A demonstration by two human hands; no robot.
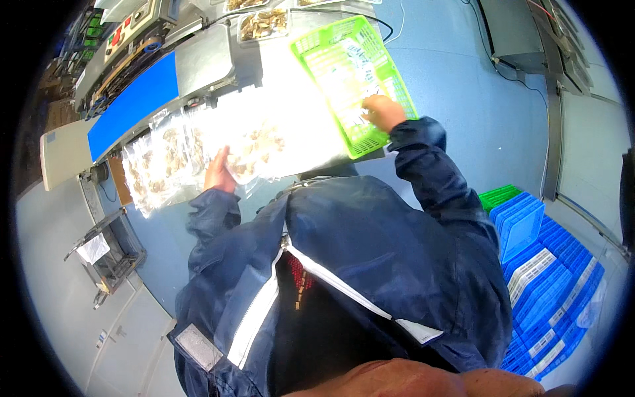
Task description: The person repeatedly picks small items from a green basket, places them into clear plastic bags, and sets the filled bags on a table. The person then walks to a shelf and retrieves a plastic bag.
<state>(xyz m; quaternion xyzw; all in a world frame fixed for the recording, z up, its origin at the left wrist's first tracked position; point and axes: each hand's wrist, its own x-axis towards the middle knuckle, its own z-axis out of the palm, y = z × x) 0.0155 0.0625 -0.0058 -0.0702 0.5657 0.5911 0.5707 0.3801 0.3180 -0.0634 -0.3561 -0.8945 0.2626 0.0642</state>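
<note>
My left hand (219,173) grips the left edge of a clear plastic bag (256,147) holding pale brown pieces, which look like dried mushrooms. This bag lies at the near edge of a brightly lit, glaring worktable (301,126). Over the near end of a bright green slotted basket (367,143) is my right hand (383,112), its fingers bent and drawn together. Something small and white shows by its fingertips, too unclear to name. Small white-and-blue sachets (357,56) lie inside the basket.
Several similar filled bags (162,152) overlap at the left, beside a machine with a blue belt (135,102). Clear trays of brown pieces (264,25) stand at the back. Blue crates (539,278) are stacked on the floor at right. A metal stand (109,255) is at lower left.
</note>
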